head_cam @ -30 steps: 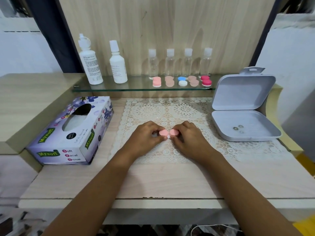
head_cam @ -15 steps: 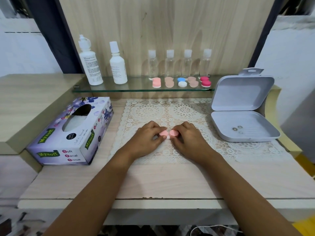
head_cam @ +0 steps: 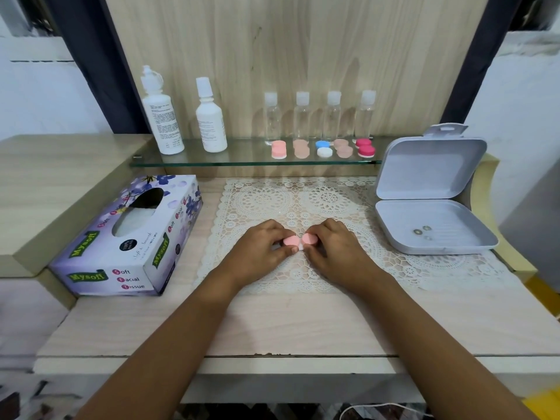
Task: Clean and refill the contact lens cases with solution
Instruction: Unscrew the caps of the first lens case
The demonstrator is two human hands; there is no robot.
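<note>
Six lens cases show in all, and only one is being worked on. That one is the pink lens case, which sits on the lace mat in the middle of the desk. The left hand pinches the left cap between thumb and fingers, and the right hand pinches the right cap the same way. Both caps look like they are on, though the right one seems a bit tilted, so I think the person is just starting to twist them off. I cannot tell if either cap is loose yet. Five other cases wait in a row on the glass shelf, all with their caps on. Two white solution bottles stand on that shelf too, well apart from the hands, with their tops on. Near the left hand sits the tissue box, and no tissue is pulled out. So I would say the job is near its start: opening, wiping and filling all seem left to do, for this case and the five others.
</note>
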